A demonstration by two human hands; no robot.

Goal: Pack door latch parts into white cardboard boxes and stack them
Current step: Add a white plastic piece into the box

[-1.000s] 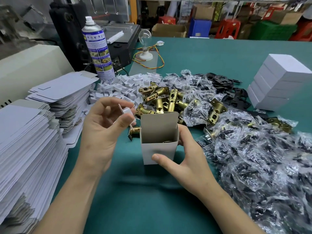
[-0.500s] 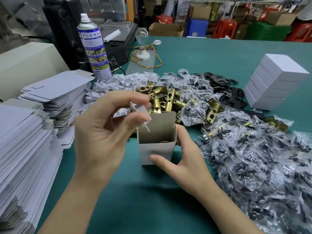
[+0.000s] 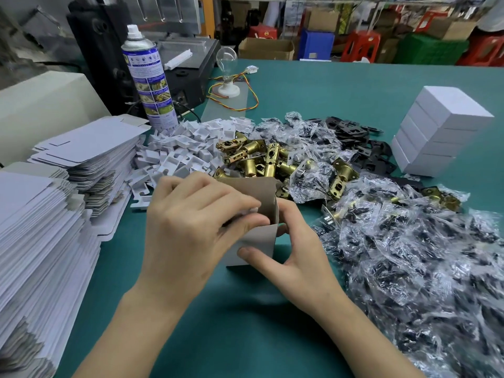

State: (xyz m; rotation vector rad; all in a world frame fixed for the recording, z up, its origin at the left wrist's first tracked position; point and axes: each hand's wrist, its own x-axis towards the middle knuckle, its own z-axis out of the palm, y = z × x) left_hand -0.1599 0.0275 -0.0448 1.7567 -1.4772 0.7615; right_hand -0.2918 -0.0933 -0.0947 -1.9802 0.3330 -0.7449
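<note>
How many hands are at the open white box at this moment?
2. The left hand is at the top of the open box, pinching a white plastic piece at its rim. The right hand grips its right side, thumb on the front wall. Neither is hidden.

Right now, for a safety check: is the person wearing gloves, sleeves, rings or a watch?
No. The left hand and right hand are bare and ungloved. Both forearms show no sleeve, watch or band. No ring shows.
</note>
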